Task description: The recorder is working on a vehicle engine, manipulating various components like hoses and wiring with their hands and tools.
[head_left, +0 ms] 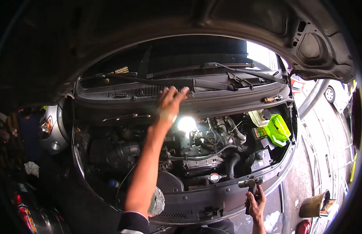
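My left hand [171,104] is stretched far forward over the engine bay, its fingers apart and nothing seen in them. It hovers over or touches the black cowl panel [224,102] below the windshield; I cannot tell which. Close to its wrist, a bright work light [186,124] shines on the engine [202,144]. My right hand [257,201] is closed around the dark handle of a hammer [251,182] at the front right of the car. The hammer's metal head points up, over the front edge of the bay.
The raised hood [235,19] arches overhead. A wrench [126,117] lies along the left ledge, and a wooden-handled tool [272,99] on the right one. A bright green container [278,130] sits by the battery [261,160]. Clear crumpled plastic [158,201] lies beside my left forearm.
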### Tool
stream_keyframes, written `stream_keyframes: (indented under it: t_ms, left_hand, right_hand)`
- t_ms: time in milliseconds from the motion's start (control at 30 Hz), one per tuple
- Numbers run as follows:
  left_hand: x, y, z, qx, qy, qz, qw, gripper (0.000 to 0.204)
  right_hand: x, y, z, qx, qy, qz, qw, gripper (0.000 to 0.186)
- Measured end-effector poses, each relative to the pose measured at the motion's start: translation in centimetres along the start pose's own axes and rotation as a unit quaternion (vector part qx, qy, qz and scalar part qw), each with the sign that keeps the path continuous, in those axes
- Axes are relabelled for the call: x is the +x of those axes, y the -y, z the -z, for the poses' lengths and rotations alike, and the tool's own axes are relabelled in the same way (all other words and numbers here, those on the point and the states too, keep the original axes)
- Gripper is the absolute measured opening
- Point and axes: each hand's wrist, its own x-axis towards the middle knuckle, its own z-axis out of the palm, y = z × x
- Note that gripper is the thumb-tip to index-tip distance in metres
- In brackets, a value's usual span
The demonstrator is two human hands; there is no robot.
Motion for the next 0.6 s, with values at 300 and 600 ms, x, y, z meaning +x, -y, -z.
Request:
stream_keyframes:
  t_ms: [300,600]
  left_hand:
    - [1.9,10.4,4.6,0.126,0.045,0.055,0.989,0.033]
    - [-2.8,24.0,9.4,0.259,0.148,0.158,0.941,0.026]
  right_hand:
    - [-4.5,-0.6,3.2,-0.105,0.007,0.007,0.994,0.037]
    - [-4.2,-2.9,4.5,0.016,-0.057,0.004,0.998,0.052]
